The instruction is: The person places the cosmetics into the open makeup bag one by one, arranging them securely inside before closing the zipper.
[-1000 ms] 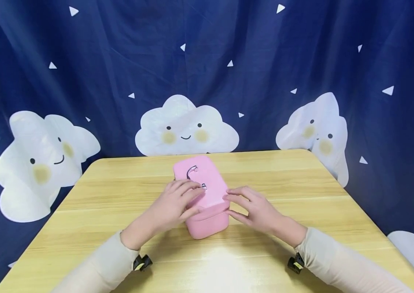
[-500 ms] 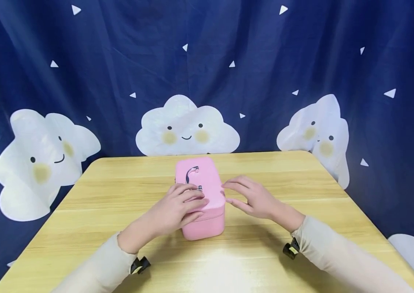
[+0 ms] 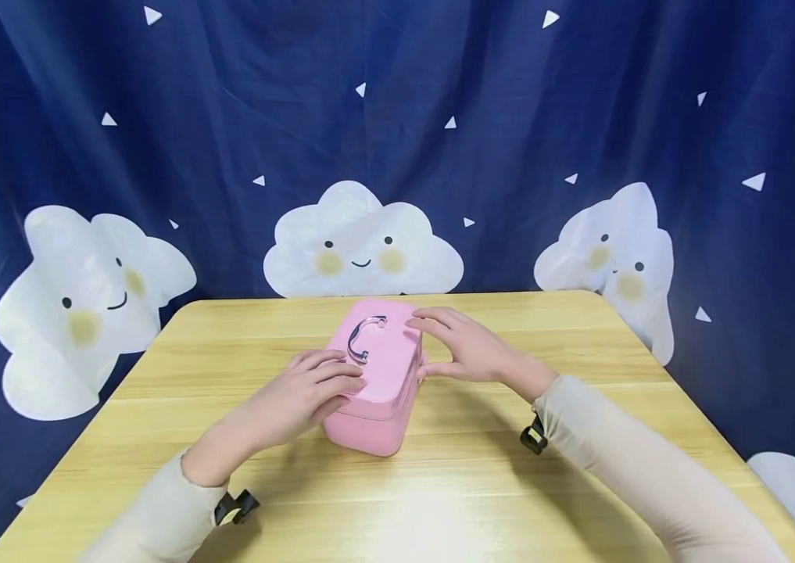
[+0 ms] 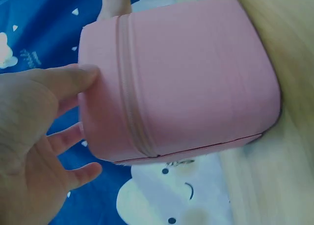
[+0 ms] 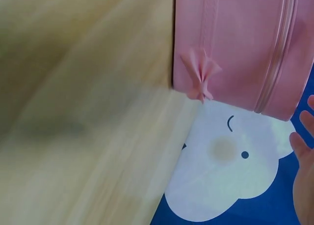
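Observation:
A pink zippered case (image 3: 384, 371) stands on the table, its lid down and its far end turned to the right. On the lid is a curved silver handle (image 3: 352, 341). My left hand (image 3: 299, 395) rests on the near left part of the lid with fingers loosely extended. In the left wrist view its thumb lies against the case's end, above the zipper (image 4: 128, 87). My right hand (image 3: 470, 348) touches the right edge of the lid, fingers on top and thumb low at the side. A pink bow (image 5: 200, 73) shows on the case in the right wrist view.
The light wooden table (image 3: 242, 336) extends around the case, its far edge just behind it. Beyond hangs a dark blue curtain (image 3: 397, 94) printed with white clouds and small triangles. Each wrist carries a black strap mount (image 3: 235, 507).
The case has turned clockwise, its near end shifting left and its far end right. My left hand has moved left with it, and my right hand has slid farther along the right side.

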The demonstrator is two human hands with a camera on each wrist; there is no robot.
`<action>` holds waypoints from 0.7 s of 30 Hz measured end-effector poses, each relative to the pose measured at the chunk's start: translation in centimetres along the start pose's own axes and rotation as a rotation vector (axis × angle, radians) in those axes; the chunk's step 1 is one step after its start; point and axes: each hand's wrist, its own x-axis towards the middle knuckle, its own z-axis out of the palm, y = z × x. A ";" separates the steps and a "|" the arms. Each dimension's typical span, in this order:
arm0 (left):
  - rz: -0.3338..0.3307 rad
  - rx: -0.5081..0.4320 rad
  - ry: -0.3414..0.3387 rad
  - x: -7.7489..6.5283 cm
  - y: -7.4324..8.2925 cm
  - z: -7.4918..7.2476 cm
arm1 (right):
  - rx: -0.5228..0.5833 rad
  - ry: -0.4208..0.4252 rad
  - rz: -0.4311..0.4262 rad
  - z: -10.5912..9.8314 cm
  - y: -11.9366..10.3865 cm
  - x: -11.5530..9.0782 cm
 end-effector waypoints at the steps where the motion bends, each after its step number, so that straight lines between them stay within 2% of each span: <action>1: -0.015 0.006 -0.008 0.0 0.0 -0.2 | -0.003 -0.021 -0.001 0.1 0.2 0.4; 5: -0.071 0.029 -0.034 0.7 0.7 -0.6 | -0.019 -0.096 0.011 0.3 0.7 1.7; 9: -0.092 0.045 -0.032 2.1 1.7 -0.1 | -0.009 -0.141 0.027 0.3 1.0 2.2; 15: -0.082 0.139 0.021 3.7 2.9 1.5 | 0.000 -0.158 0.043 0.3 1.2 2.0; 21: -0.087 0.192 0.089 3.4 3.0 2.3 | -0.018 -0.121 0.020 0.4 1.1 1.4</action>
